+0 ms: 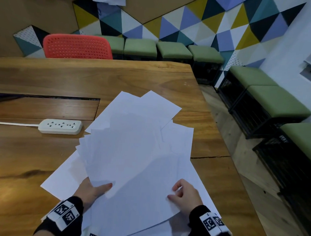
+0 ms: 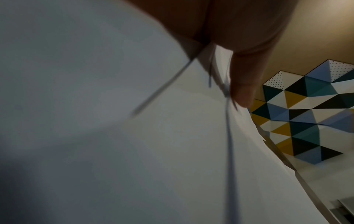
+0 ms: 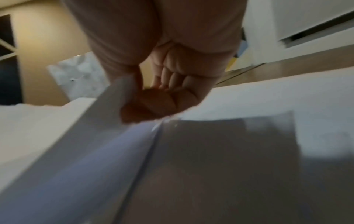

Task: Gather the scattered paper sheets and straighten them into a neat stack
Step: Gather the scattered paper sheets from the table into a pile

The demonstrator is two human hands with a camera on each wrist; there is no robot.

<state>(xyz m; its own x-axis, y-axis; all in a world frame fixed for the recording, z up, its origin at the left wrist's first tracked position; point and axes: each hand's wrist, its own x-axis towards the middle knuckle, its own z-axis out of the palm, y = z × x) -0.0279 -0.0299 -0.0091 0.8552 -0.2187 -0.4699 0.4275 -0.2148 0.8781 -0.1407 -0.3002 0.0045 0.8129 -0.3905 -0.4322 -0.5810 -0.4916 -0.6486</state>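
Paper sheets (image 1: 132,152) fanned across centre and lower centre of the head view, overlapping at odd angles, corners splayed toward upper right — gathered into one loose bundle, not yet squared. Resting on the desk (image 1: 35,166) at the far end; lifted at the near end.

Left hand (image 1: 94,189) at lower left: thumb laid on top, fingers hidden beneath, clamping several sheets at the near edge. Probably so held to anchor the bundle.

Right hand (image 1: 185,194) at lower right: fingers curled, pinching the edge of the top sheet — apparently to draw it into line.

Power strip (image 1: 60,126) at mid left, just beside the fan's left edge; likely obstacle to sliding sheets that way. Red chair (image 1: 78,47) at upper left, well apart.
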